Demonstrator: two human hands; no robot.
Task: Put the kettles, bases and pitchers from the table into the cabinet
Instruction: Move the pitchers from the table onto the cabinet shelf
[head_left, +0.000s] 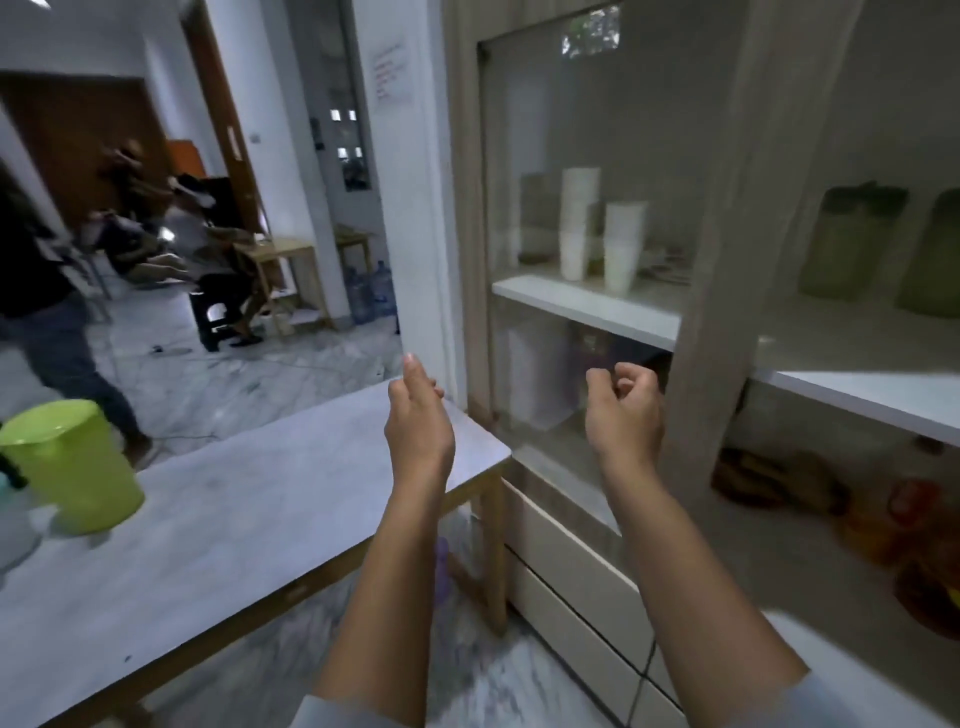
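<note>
Pitchers are sitting in two places: a lime-green pitcher is standing on the table at its left end, and two green pitchers are showing behind the cabinet glass on a shelf. Left hand is hanging loose, holding nothing; right hand is curling its fingers, empty, before the glass door

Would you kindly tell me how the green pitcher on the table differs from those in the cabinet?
The table pitcher is bright green and lidless; the cabinet pitchers look duller behind glass and wear dark lids. It stands alone on the table; they stand paired on a shelf. All are upright.
</note>
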